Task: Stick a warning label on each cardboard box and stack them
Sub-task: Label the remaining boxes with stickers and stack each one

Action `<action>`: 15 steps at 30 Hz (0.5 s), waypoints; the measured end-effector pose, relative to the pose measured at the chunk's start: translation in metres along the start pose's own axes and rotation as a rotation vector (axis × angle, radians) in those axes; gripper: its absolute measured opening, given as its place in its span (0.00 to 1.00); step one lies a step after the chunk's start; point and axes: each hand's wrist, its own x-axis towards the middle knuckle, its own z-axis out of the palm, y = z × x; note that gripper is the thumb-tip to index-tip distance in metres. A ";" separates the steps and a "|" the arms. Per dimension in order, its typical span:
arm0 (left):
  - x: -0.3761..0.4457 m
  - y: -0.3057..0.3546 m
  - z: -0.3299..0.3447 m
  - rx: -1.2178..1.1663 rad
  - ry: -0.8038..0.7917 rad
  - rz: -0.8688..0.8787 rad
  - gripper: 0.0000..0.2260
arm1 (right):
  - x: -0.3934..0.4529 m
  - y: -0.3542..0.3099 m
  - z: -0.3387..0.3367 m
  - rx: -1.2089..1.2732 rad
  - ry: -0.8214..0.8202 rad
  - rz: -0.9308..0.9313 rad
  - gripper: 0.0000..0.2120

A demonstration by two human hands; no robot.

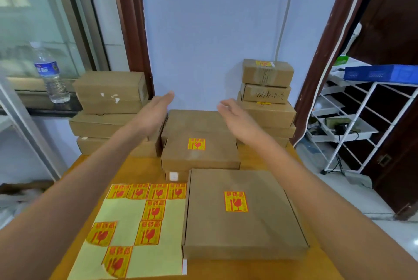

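1. Orange-brown table [74,191] carries everything; at its near left corner lies the label sheet [126,234], partly used.
2. Beside it, a labelled flat box [244,214].
3. Mid-table, another labelled box [199,150], stacked.
4. Left hand [156,112] and right hand [237,116] hover, fingers straight, holding nothing.
5. Far-left stack [108,112] looks unlabelled; far-right stack [267,98] labelled.

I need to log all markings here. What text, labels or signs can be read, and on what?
Warning labels on the sticker sheet and flat boxes: red characters over a broken-glass symbol, too blurred to read.
Handwriting on a box in the right stack: illegible.
Water bottle label: blurred.
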 end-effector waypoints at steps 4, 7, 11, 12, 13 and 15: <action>0.072 -0.021 0.011 0.102 -0.120 -0.118 0.46 | 0.064 0.006 0.020 -0.022 -0.094 0.136 0.27; 0.088 -0.025 0.025 0.174 -0.144 -0.163 0.46 | 0.091 0.020 0.033 -0.063 -0.091 0.257 0.30; 0.103 -0.022 0.035 0.226 -0.108 -0.145 0.45 | 0.112 0.036 0.047 -0.110 -0.028 0.351 0.31; 0.106 -0.022 0.037 0.249 -0.107 -0.149 0.45 | 0.115 0.036 0.050 -0.125 -0.017 0.362 0.31; 0.107 -0.022 0.040 0.282 -0.108 -0.163 0.45 | 0.118 0.036 0.052 -0.138 -0.011 0.369 0.30; 0.109 -0.027 0.049 0.411 -0.093 -0.198 0.47 | 0.123 0.034 0.057 -0.147 0.016 0.381 0.29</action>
